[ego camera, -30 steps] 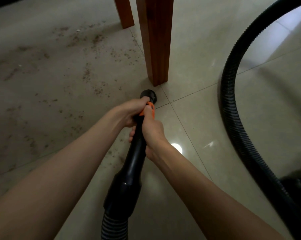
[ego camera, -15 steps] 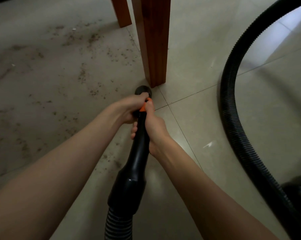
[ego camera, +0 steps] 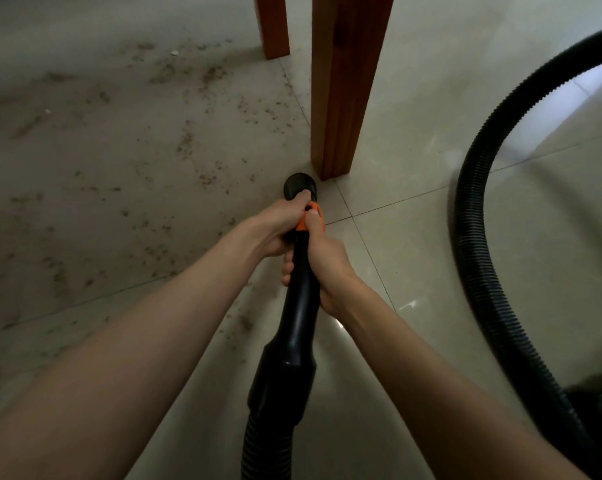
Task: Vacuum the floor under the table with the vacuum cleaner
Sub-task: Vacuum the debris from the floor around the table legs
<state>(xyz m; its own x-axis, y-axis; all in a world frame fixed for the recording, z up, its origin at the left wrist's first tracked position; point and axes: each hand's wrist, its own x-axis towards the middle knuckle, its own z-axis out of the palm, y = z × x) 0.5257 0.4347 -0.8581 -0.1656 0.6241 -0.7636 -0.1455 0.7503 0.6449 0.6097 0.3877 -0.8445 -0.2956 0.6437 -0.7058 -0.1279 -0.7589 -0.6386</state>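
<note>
Nearest the camera, a ribbed black hose (ego camera: 263, 455) rises from the bottom edge and joins the thick black collar of the vacuum wand (ego camera: 299, 306), which runs away across the tiled floor (ego camera: 414, 237). Two bare forearms reach in from the lower corners and meet on the wand. The right hand (ego camera: 327, 261) wraps the wand from the right, fingers curled under it and thumb lying along an orange piece (ego camera: 312, 220) on its top. Just ahead, the left hand (ego camera: 279, 226) grips the wand from the left, fingers curled over it near the tip. Beyond the hands, the wand's round black nozzle end (ego camera: 299, 186) sits low at the floor, just beside the foot of a wooden table leg (ego camera: 344, 91), to its left; whether they touch cannot be told. On the right, the hose (ego camera: 472, 216) sweeps in a wide arc from the top right edge down to a dark vacuum body (ego camera: 601, 410) at the lower right edge. Left of the nozzle and farther back, brown crumbs and dust (ego camera: 188, 147) are scattered over the shaded tiles. A second wooden leg (ego camera: 273, 26) stands farther away, near the top edge.
</note>
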